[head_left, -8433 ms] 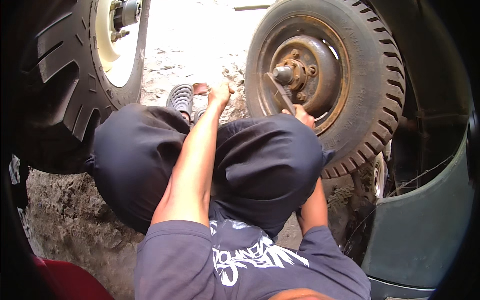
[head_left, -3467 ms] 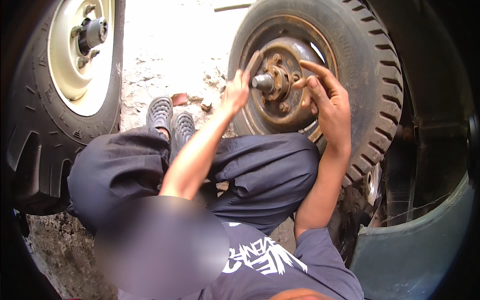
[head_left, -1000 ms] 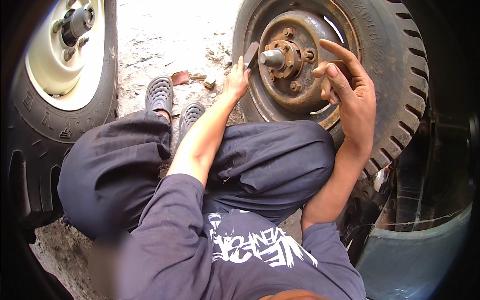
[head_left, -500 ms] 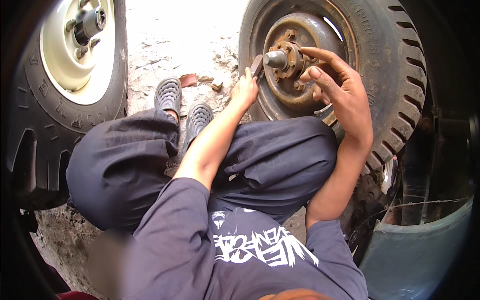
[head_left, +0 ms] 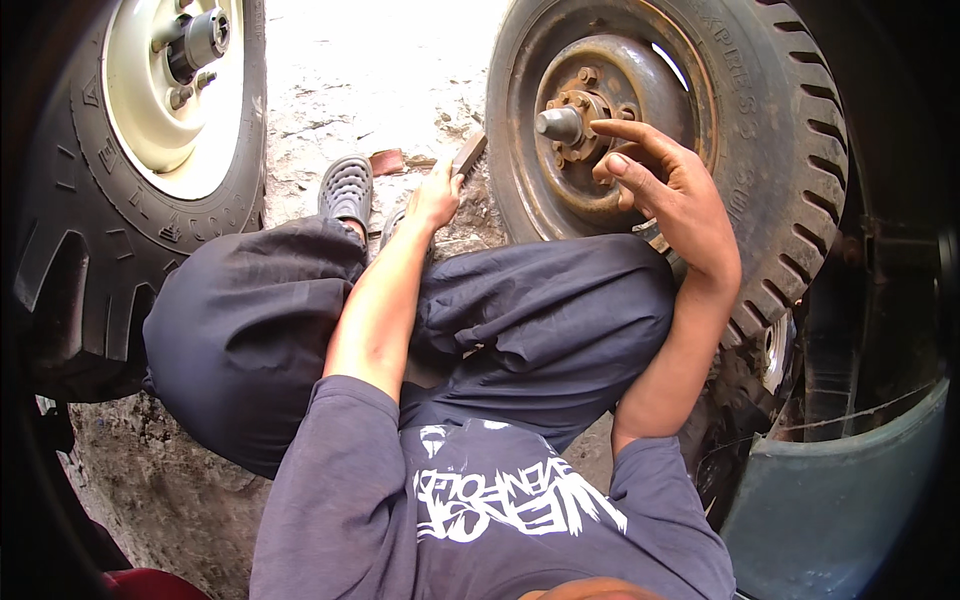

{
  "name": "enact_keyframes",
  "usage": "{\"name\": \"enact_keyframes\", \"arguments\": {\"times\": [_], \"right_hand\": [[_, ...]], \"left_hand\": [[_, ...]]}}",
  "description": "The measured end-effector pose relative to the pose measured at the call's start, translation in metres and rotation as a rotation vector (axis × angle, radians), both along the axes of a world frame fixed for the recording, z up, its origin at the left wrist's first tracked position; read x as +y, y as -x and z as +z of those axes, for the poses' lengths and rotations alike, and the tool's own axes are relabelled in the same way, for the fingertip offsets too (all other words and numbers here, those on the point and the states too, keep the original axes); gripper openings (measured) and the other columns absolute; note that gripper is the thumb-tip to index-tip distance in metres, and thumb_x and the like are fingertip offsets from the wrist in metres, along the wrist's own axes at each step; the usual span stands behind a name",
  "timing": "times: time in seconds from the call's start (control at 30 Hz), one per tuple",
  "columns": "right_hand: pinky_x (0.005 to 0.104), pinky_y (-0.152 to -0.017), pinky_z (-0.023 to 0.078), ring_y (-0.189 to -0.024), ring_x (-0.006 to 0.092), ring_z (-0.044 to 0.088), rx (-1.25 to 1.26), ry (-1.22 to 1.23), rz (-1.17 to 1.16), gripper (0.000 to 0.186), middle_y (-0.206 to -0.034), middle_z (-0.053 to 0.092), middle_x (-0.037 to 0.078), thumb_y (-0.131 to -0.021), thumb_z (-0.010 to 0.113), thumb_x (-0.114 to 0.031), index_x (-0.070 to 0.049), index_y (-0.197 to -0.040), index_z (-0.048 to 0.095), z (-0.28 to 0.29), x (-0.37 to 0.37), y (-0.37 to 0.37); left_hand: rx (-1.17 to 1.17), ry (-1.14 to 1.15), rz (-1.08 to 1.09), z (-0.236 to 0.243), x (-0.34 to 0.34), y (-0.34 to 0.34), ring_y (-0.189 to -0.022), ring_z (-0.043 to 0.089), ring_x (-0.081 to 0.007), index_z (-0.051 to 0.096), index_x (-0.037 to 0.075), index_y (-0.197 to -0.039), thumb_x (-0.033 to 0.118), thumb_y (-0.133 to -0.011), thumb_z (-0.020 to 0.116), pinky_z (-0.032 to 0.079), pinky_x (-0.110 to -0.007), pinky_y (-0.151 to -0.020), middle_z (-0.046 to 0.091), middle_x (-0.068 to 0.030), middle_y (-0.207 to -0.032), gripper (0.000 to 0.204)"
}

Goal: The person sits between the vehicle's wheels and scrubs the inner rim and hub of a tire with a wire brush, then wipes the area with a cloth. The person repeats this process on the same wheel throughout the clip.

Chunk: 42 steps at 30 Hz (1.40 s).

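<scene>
My left hand [head_left: 437, 197] is closed round a short, flat, brownish metal bar [head_left: 468, 154], which points up and right beside the tyre's left edge. The bar is apart from the wheel hub [head_left: 580, 115], a rusty bolted flange with a grey tapered metal end [head_left: 558, 125] sticking out. My right hand [head_left: 672, 200] is raised in front of the rusty wheel, thumb and forefinger spread, with nothing visible between them. Its forefinger tip is next to the hub; I cannot tell whether it touches. The black tyre [head_left: 755, 130] with a grooved tread surrounds the wheel.
Left of me stands another tyre [head_left: 85, 190] on a cream wheel [head_left: 150, 120] with a dark hub. A reddish block [head_left: 386, 162] lies on the rough ground by my grey clog [head_left: 346, 190]. A grey-green vehicle panel [head_left: 850, 480] is at the lower right.
My left hand has drawn the metal bar left and slightly down, away from the hub's tapered end. The right hand has barely moved, its fingers still spread by the hub.
</scene>
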State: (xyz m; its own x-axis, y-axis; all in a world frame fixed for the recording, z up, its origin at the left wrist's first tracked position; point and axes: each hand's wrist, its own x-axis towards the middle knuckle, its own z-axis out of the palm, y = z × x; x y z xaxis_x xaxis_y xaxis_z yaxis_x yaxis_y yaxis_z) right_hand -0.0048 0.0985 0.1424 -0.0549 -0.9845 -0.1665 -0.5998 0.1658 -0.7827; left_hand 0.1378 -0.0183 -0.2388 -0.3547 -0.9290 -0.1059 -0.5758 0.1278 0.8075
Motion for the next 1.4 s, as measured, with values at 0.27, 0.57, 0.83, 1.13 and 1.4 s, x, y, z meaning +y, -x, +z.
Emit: {"name": "enact_keyframes", "arguments": {"times": [0.27, 0.57, 0.83, 1.13, 1.4], "right_hand": [[0.0269, -0.072, 0.056, -0.087, 0.0111, 0.066, 0.110, 0.055, -0.049, 0.039, -0.108, 0.073, 0.010, -0.098, 0.072, -0.024, -0.003, -0.130, 0.069, -0.006, -0.010, -0.006], [0.0254, -0.073, 0.052, -0.082, 0.0092, 0.063, 0.180, 0.107, 0.013, 0.044, -0.099, 0.072, 0.007, -0.097, 0.071, -0.021, -0.002, -0.136, 0.065, -0.006, -0.008, -0.009], [0.0302, -0.072, 0.052, -0.076, 0.0151, 0.066, 0.168, 0.112, -0.025, 0.041, -0.096, 0.076, 0.012, -0.090, 0.078, -0.017, -0.004, -0.128, 0.069, -0.006, -0.009, -0.010], [0.0259, -0.071, 0.053, -0.079, 0.0085, 0.063, 0.178, 0.073, 0.040, 0.039, -0.097, 0.073, 0.007, -0.095, 0.071, -0.015, -0.003, -0.132, 0.067, -0.007, -0.012, -0.005], [0.0278, -0.072, 0.055, -0.085, 0.0115, 0.066, 0.250, 0.174, 0.078, 0.041, -0.100, 0.073, 0.009, -0.095, 0.073, -0.020, -0.005, -0.132, 0.068, -0.008, -0.007, 0.006]], "left_hand": [[-0.001, -0.042, 0.373, -0.029, -0.020, -0.005, -0.119, 0.060, -0.0473, 0.040, 0.005, -0.151, 0.029, -0.094, 0.065, 0.051, -0.052, -0.099, 0.057, -0.0309, -0.132, 0.067], [-0.012, 0.253, 0.371, -0.060, -0.034, -0.026, -0.114, 0.060, -0.0436, 0.058, 0.006, -0.139, 0.017, -0.095, 0.059, 0.048, -0.049, -0.101, 0.060, -0.0251, -0.131, 0.045], [-0.453, 0.024, 0.433, -0.060, -0.086, -0.065, -0.135, 0.053, -0.0362, 0.062, 0.007, -0.133, 0.019, -0.095, 0.060, 0.046, -0.046, -0.109, 0.061, -0.0186, -0.138, 0.040], [-0.247, -0.029, 0.514, -0.081, -0.063, -0.072, -0.110, 0.068, -0.0346, 0.072, 0.010, -0.121, 0.021, -0.089, 0.071, 0.052, -0.045, -0.098, 0.073, -0.0181, -0.115, 0.034], [0.486, -0.103, 0.673, 0.056, -0.040, 0.019, -0.089, 0.075, -0.0260, 0.077, 0.002, -0.112, 0.038, -0.093, 0.076, 0.057, -0.041, -0.080, 0.078, -0.0164, -0.095, 0.041]]}}
